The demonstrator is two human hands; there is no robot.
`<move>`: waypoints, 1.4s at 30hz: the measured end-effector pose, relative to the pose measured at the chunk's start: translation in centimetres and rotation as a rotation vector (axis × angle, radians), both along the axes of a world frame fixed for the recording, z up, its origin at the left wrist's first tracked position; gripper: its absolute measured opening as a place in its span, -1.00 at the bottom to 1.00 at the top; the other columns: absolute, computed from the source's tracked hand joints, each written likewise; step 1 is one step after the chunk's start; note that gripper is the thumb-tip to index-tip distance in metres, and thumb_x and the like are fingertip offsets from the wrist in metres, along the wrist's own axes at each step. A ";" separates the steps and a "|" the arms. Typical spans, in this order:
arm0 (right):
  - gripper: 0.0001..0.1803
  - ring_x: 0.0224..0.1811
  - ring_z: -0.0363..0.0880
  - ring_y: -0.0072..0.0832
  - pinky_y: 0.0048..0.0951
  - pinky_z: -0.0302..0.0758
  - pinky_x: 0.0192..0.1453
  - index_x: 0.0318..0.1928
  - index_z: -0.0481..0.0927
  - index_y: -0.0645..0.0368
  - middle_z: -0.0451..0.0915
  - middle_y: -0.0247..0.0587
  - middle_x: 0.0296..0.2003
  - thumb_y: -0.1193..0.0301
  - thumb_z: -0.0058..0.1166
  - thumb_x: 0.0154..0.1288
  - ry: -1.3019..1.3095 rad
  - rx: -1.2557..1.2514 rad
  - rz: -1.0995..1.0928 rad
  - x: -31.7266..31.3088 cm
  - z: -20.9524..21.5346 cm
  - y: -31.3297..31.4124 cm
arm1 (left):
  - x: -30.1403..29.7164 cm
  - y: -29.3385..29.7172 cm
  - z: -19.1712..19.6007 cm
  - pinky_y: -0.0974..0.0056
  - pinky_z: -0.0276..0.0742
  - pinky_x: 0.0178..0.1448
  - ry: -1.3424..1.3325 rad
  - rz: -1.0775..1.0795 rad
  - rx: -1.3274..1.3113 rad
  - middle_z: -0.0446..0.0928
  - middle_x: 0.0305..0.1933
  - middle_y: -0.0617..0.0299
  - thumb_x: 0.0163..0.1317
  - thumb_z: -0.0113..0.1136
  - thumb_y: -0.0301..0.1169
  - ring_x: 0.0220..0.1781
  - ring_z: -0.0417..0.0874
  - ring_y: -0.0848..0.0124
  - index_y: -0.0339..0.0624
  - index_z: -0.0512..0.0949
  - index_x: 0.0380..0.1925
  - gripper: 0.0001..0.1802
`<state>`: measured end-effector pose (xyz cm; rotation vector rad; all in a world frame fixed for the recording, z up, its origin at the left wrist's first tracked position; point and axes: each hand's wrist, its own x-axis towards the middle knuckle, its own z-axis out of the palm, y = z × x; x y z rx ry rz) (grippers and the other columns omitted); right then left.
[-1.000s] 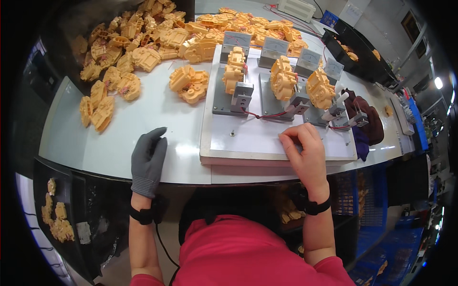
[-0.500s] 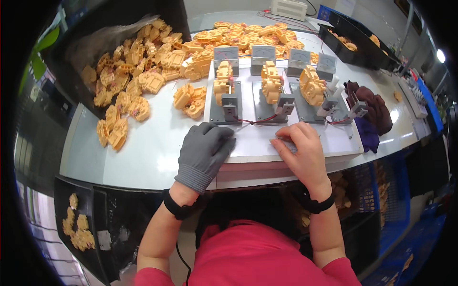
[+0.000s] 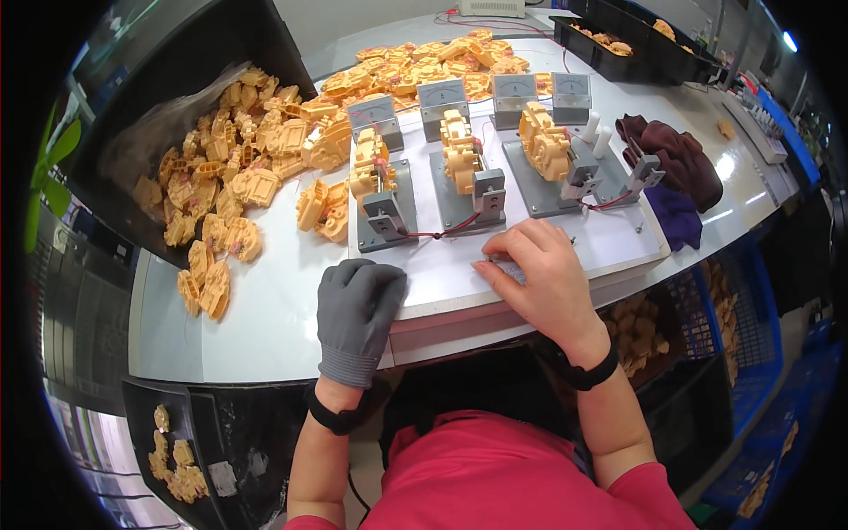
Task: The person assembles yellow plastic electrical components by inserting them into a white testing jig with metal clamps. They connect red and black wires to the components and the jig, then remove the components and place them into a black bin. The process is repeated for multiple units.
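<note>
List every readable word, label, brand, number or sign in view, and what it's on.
No text quoted; none reads clearly.
Four analogue meters: dial marks, too small to read.
Yellow casing on a stand: no legible lettering.
Pale patch on the black bin, lower left: any print too blurred.
White box at the top edge: nothing legible.

The right hand (image 3: 545, 276) hides part of the white board (image 3: 442, 276)
</note>
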<state>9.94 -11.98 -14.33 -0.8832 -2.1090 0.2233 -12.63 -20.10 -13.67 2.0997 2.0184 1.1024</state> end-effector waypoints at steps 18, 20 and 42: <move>-0.81 -0.14 0.54 -0.24 -0.24 0.41 -0.03 -0.30 0.56 0.09 0.52 -0.28 -0.30 0.33 0.31 0.18 0.055 0.053 0.037 -0.6 -0.3 0.1 | -1.1 -0.8 -0.9 0.10 0.38 0.15 -0.084 0.014 -0.008 0.49 -0.18 0.02 0.23 0.20 -0.52 -0.01 0.49 0.05 -0.26 0.60 -0.21 -0.86; -0.79 -0.13 0.52 -0.26 -0.24 0.40 -0.01 -0.29 0.55 0.09 0.50 -0.27 -0.30 0.32 0.31 0.16 0.066 0.064 0.019 -0.6 -0.6 0.1 | -0.6 -0.7 -0.5 0.12 0.38 0.15 -0.111 0.001 -0.022 0.49 -0.17 0.02 0.27 0.17 -0.49 -0.02 0.49 0.06 -0.29 0.59 -0.20 -0.86; -0.80 -0.14 0.50 -0.26 -0.23 0.39 -0.03 -0.31 0.55 0.10 0.47 -0.26 -0.29 0.33 0.30 0.15 0.071 0.062 0.020 -0.5 -0.7 0.0 | -0.5 -0.7 -0.4 0.11 0.36 0.18 -0.081 0.004 -0.052 0.48 -0.15 0.01 0.30 0.14 -0.49 0.01 0.48 0.06 -0.33 0.56 -0.21 -0.86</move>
